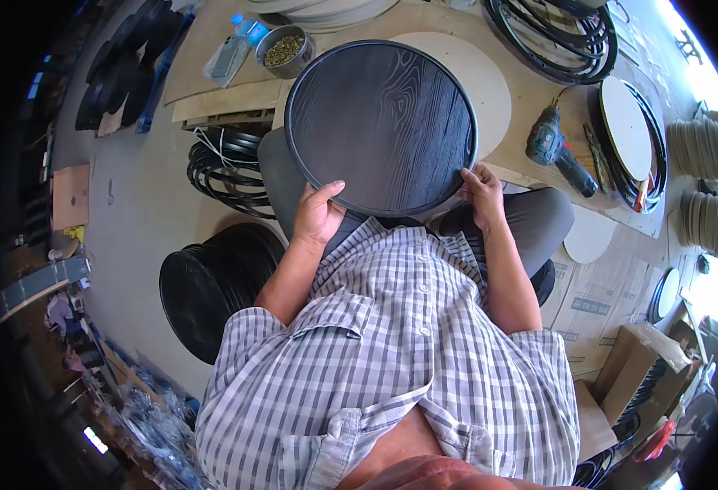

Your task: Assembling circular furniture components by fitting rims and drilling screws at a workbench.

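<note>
While both hands' fingers grip its rim, round black tray (381,122) shows wood grain

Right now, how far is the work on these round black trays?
Looks done: a stack of black trays stands on the floor at the person's left. In hand: left hand and right hand grip one tray by its rim, over the lap. Probably left: loose black rims, pale discs and a drill lie on the board ahead.
</note>
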